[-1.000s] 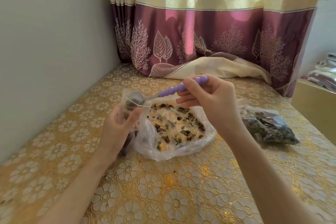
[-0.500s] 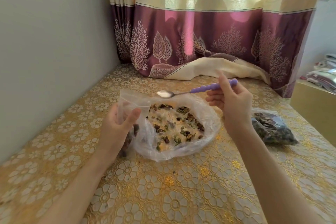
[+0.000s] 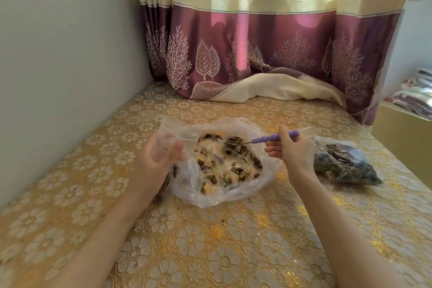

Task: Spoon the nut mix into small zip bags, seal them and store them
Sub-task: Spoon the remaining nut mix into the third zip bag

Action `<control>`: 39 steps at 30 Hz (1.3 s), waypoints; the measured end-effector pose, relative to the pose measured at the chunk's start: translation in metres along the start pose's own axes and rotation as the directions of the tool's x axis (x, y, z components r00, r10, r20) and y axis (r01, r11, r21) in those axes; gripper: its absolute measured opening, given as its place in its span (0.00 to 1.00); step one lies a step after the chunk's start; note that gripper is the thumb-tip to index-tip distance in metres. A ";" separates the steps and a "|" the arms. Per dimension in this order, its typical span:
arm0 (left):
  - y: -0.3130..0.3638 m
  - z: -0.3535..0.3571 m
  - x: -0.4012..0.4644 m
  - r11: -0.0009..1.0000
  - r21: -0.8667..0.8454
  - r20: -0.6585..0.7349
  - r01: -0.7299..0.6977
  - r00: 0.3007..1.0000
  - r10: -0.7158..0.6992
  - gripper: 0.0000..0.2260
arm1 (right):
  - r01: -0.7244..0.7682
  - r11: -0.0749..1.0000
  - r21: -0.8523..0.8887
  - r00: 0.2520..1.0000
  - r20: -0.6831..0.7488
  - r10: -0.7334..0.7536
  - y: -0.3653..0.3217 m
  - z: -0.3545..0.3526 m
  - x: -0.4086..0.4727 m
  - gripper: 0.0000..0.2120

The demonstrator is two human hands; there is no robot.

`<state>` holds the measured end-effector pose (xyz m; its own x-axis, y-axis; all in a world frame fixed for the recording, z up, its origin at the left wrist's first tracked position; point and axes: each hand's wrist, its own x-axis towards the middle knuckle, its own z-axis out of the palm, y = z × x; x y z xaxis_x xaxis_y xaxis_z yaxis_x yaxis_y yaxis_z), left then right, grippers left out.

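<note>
The fingers (image 3: 284, 138) of the right hand (image 3: 295, 152) are closed around the spoon (image 3: 261, 140), which is dipped in the nut mix (image 3: 228, 163) at centre frame; a small bag (image 3: 167, 145) is gripped by the left hand (image 3: 156, 163).

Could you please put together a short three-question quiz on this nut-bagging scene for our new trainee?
1. True or false: the spoon has a red handle.
2. Which hand holds the small zip bag open: A left, B right?
3. Where is the spoon's bowl?

Key:
1. False; the handle is purple.
2. A; the left hand grips it, while the right hand holds the spoon.
3. In the nut mix, at the far side of the big open bag.
</note>
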<state>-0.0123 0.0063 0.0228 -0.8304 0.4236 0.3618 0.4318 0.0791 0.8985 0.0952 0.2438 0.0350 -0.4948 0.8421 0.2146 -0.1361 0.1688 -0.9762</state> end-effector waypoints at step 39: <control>0.000 0.004 -0.003 0.994 0.105 0.083 -0.036 0.996 0.028 0.19 | -0.212 0.974 0.084 0.976 0.067 0.207 0.008 -0.002 0.004 0.13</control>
<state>-0.0079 0.0085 0.0209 -0.7862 0.4989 0.3647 0.4963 0.1580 0.8537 0.0937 0.2497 0.0278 -0.5690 0.8223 0.0094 -0.0999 -0.0577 -0.9933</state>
